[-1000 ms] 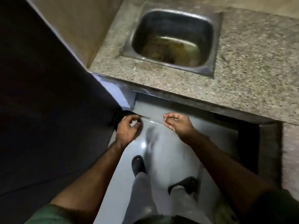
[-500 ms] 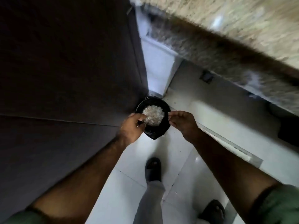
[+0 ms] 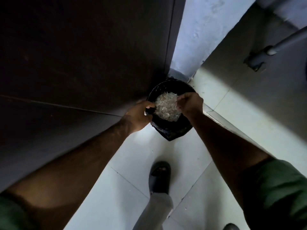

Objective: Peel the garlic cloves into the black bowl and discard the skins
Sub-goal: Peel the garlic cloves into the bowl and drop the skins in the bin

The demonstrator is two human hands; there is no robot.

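Our left hand (image 3: 138, 114) and right hand (image 3: 191, 102) grip the black bag (image 3: 171, 130) above the bin (image 3: 166, 87); tipping it off-centre could scatter the skins (image 3: 166, 107) over the floor (image 3: 132, 163).

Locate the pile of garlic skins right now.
Head view, centre: the pale papery garlic skins sit between the left hand and right hand, over a round black bin with a plastic liner on the white tiled floor beside a dark door.

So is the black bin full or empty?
Not empty: a pale heap of garlic skins sits inside the black bin, near its rim.
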